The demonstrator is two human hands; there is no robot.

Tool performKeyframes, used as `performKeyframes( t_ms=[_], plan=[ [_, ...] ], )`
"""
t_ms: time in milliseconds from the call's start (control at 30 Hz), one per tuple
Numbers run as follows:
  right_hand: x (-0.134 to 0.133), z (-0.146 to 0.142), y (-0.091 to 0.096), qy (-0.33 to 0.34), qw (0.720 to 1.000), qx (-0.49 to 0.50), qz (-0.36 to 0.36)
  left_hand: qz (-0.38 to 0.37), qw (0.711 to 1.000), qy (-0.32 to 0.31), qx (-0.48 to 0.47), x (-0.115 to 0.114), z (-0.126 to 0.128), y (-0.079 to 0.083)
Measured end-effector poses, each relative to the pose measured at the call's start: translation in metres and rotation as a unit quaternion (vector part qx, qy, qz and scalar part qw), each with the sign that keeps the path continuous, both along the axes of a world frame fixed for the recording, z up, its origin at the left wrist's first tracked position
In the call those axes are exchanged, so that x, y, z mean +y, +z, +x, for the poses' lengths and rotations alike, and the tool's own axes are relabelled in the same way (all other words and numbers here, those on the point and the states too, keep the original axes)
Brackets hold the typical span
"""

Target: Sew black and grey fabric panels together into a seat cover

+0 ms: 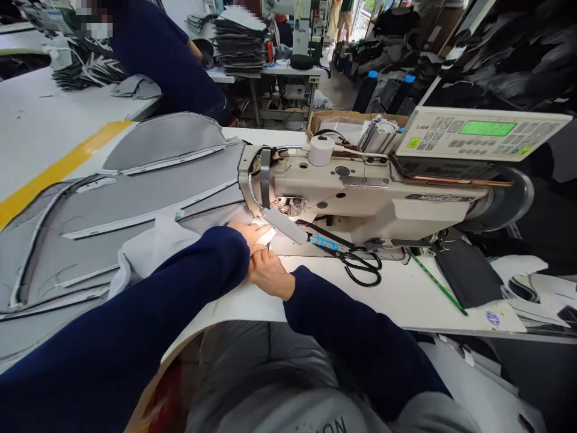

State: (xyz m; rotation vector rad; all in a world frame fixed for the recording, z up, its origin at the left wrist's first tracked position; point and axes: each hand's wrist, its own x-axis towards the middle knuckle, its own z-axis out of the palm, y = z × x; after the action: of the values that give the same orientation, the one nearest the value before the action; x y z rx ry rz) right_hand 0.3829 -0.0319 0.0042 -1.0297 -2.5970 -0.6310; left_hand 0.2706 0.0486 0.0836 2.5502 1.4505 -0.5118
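My left hand point(249, 233) lies on the fabric close to the needle area of the sewing machine point(324, 186), fingers stretched forward under the lamp's light. A small white piece point(267, 236) shows beside its fingertips. Just nearer to me, my right hand point(271, 275) is closed, its fingers curled at the fabric's edge; what lies under them is mostly hidden. The large grey sewn fabric panel point(148, 201), with white strips and dark piping along its seams, spreads left from the machine. A loose white cloth point(157, 243) rests over it beside my left sleeve.
Black-handled scissors point(363, 264) lie right of my hands, below the machine arm. A control panel point(487, 133) stands above the machine. Farther right are a green stick point(439, 282) and a dark fabric piece point(469, 267). A co-worker point(157, 54) leans at the table behind.
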Motion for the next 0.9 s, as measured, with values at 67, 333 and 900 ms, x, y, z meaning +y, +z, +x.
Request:
performKeyframes(
  t_ms=[67,333,900],
  plan=[
    [-0.003,-0.001,0.000,-0.008,1.000,-0.012,-0.015,-0.001,1.000,0.011,0.019,-0.001,0.009,0.001],
    [0.002,0.002,0.005,-0.035,0.996,0.038,-0.070,0.019,0.994,0.097,0.038,0.009,0.017,-0.010],
    [0.017,0.018,0.009,0.026,0.995,-0.011,-0.099,0.013,1.000,-0.011,-0.021,0.005,0.005,-0.016]
  ],
)
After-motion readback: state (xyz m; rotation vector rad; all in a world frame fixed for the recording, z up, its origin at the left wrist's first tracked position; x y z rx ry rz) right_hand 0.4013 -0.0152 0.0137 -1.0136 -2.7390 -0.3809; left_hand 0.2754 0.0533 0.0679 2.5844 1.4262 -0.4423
